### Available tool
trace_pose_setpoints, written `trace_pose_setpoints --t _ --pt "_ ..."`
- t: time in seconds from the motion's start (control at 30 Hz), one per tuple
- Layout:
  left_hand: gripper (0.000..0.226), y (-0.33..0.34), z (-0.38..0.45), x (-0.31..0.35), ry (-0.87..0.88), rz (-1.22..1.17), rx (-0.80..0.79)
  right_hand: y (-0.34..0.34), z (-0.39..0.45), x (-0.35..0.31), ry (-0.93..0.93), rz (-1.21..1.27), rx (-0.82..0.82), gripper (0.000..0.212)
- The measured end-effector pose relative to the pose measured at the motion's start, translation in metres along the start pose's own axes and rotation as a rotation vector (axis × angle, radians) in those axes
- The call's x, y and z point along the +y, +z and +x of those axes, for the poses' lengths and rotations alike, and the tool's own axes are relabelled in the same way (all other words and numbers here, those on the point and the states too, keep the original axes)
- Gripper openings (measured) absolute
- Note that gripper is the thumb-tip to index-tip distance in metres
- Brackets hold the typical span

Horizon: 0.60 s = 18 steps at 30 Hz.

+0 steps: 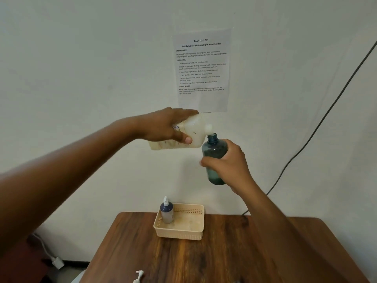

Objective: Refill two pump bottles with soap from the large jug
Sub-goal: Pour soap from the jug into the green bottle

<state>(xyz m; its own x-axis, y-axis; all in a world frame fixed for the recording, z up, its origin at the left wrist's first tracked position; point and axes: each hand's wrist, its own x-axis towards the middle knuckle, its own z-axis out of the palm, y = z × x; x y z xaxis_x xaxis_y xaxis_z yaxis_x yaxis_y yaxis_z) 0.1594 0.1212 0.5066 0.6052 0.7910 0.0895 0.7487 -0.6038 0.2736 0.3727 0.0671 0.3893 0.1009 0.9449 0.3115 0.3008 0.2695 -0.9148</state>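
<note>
Two hands up, I see: left hand [169, 127] clamped on tipped jug [191, 131], spout at mouth of blue bottle [214, 158] gripped by right hand [228, 166]; 2nd bottle [166, 211] in basket [181, 233].

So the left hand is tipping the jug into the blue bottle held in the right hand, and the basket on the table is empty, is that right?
Not quite. The head view shows the basket is not empty: a pump bottle with its pump on stands in its back left corner. The rest holds: the left hand tips the jug into the blue bottle held in the right hand.
</note>
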Motion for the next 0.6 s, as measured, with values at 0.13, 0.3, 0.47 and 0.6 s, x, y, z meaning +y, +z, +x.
trace_pose_setpoints --t 0.13,0.3,0.47,0.6 --pt "0.083 0.029 -0.012 -0.015 -0.022 -0.194 0.087 0.005 0.000 0.005 0.007 0.023 0.000 0.061" --pt "0.070 0.074 -0.032 -0.038 -0.058 -0.446 0.130 0.014 -0.002 0.014 0.015 0.031 -0.026 0.065" --pt "0.065 0.122 -0.054 -0.059 -0.140 -0.681 0.167 0.035 -0.007 0.030 0.035 0.023 -0.046 0.062" --pt "0.070 0.164 -0.077 -0.073 -0.220 -0.793 0.183 0.057 -0.018 0.053 0.061 0.010 -0.084 0.062"
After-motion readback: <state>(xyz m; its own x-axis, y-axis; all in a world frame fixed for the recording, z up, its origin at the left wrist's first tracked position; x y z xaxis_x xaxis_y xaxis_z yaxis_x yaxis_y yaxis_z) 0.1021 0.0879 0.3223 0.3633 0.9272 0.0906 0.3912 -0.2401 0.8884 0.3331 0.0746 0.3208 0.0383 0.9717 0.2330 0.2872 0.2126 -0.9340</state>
